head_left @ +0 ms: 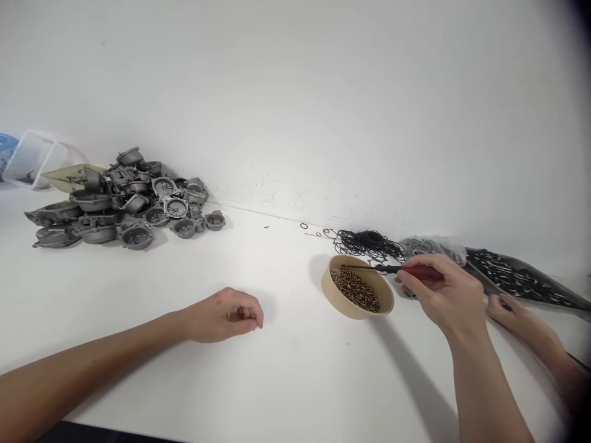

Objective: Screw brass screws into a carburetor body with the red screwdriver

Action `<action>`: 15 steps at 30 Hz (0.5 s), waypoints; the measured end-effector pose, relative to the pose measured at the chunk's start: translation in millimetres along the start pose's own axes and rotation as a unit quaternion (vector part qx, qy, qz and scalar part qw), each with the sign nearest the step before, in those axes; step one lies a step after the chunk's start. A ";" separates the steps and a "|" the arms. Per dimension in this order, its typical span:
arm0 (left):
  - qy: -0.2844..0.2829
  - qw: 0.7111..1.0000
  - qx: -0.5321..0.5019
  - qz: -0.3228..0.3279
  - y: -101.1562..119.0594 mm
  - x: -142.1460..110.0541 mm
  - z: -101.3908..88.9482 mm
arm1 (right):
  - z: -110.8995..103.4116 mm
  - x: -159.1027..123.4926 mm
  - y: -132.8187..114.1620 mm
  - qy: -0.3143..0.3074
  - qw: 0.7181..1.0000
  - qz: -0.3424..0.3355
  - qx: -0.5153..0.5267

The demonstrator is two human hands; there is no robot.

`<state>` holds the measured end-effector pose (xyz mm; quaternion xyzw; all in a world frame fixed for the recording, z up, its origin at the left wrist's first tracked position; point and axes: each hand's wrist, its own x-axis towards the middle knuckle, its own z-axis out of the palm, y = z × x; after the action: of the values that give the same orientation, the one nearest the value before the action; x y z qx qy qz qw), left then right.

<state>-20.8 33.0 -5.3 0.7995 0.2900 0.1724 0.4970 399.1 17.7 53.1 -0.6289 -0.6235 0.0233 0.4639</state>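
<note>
My right hand [446,289] grips a screwdriver [422,272] with a red and black handle. Its thin shaft points left over a tan paper bowl [339,298], the tip near the bowl's far inner wall. Many small brass-coloured screws [357,292] lie in the bowl. My left hand [226,315] rests on the white table to the left of the bowl, fingers curled and thumb near the index fingertip. Nothing shows in it, and it touches only the table.
Grey metal float-bowl-like castings [138,197] are piled at the left. Behind them stand a clear plastic bin [34,157] and a yellowish bag or tray [69,177]. Black rubber rings [369,244] and bags of black parts [521,277] lie right. Another person's hand [517,317] is beside my right wrist.
</note>
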 end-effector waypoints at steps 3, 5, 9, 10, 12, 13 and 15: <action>-0.001 1.000 0.003 -0.002 0.7 0.0 -0.4 | 3.6 0.9 3.1 -0.010 1.000 -0.004 -0.029; -0.002 1.000 0.005 -0.003 1.0 0.2 -0.6 | 6.3 1.5 4.5 -0.013 0.999 -0.004 -0.040; -0.004 1.000 0.006 -0.003 2.0 0.3 -0.5 | 10.6 2.3 6.4 -0.024 0.999 -0.005 -0.048; -0.004 1.000 0.007 -0.003 2.4 0.3 -0.4 | 11.3 2.3 6.8 -0.028 0.999 -0.004 -0.047; -0.005 1.000 0.007 -0.002 3.1 0.0 -0.4 | 11.9 2.5 7.8 -0.030 0.999 -0.002 -0.044; -0.005 1.000 0.007 -0.002 3.4 -0.2 -0.4 | 11.8 2.7 8.3 -0.029 0.999 0.000 -0.042; -0.006 1.000 0.006 -0.003 3.6 -0.7 -0.5 | 10.6 3.0 9.1 -0.022 0.999 0.004 -0.036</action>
<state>-20.6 31.7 -1.8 0.8025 0.2902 0.1649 0.4946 400.3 27.9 43.2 -0.6472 -0.6312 0.0169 0.4271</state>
